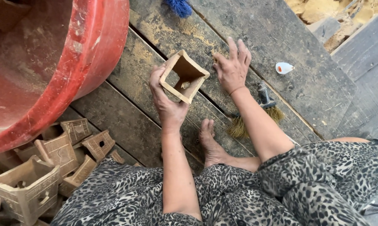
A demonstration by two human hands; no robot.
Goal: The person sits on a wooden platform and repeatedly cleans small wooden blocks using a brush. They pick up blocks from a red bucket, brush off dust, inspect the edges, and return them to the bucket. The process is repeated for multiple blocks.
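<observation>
We see the left hand (pixel 167 104) gripping a square clay pot (pixel 184 76), fingers curled round its rim; the right hand (pixel 231 67) rests spread-fingered on the planks (pixel 281 37).

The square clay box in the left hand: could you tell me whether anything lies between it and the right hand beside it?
Nothing visible does. The left hand holds the square clay box tilted above the wooden planks. The right hand rests flat on the planks just beside it, with only bare, dusty wood between. The small brush lies behind the right wrist.
</observation>
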